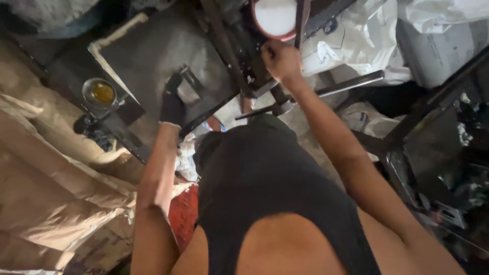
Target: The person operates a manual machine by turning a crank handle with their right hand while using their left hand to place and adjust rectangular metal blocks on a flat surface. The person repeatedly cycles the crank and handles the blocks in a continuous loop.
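Observation:
My left hand (173, 104), in a black glove, is closed around a small grey metal block (187, 91) that rests on a dark steel table plate (147, 56). Farther right, my bare right hand (280, 58) grips a part of the dark metal machine frame (234, 48), just below a round red-rimmed bowl of white material (275, 16). A steel lever bar (351, 84) runs out to the right beneath that wrist.
A small metal cup of yellow liquid (102, 93) stands left of the plate. White sacks (367, 35) are piled at the back right. Brown paper bags (56, 193) lie at left, a dark metal rack (433, 147) at right.

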